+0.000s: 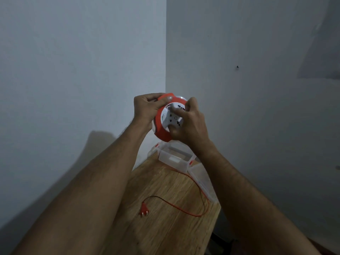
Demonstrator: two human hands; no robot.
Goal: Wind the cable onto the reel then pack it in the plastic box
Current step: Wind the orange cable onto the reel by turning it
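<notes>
The left hand (pixel 145 109) grips the reel (pixel 165 119) by its upper left rim, thumb curled over the orange edge and fingers wrapped behind it, out of sight. The right hand (pixel 187 122) curls over the reel's face from the right, its fingertips pressed on the white centre; whether they pinch a knob there or only press cannot be told, as the hand covers that part. The reel is a round, smooth plastic disc with an orange outer ring and a white hub bearing dark socket openings and a small ring mark. It is held in the air, tilted toward the camera, above the far end of the table (pixel 165 227), touching nothing but the hands.

From behind the right forearm a thin orange-red cable (pixel 193 215) runs down onto the table, loops near the right edge and curves back toward the middle, ending in a red two-pin plug (pixel 143 211) that lies flat on the wood. Where the cable meets the reel is hidden by the right wrist.

The table top is pale wood with a clear grain, narrow, set into the corner of two plain grey walls. At its far end stands the plastic box (pixel 173 159), clear, rectangular and open, with red clips at its sides; nothing shows inside it. Its clear lid (pixel 200 181) lies just beside it along the right edge, partly covered by the right forearm.
</notes>
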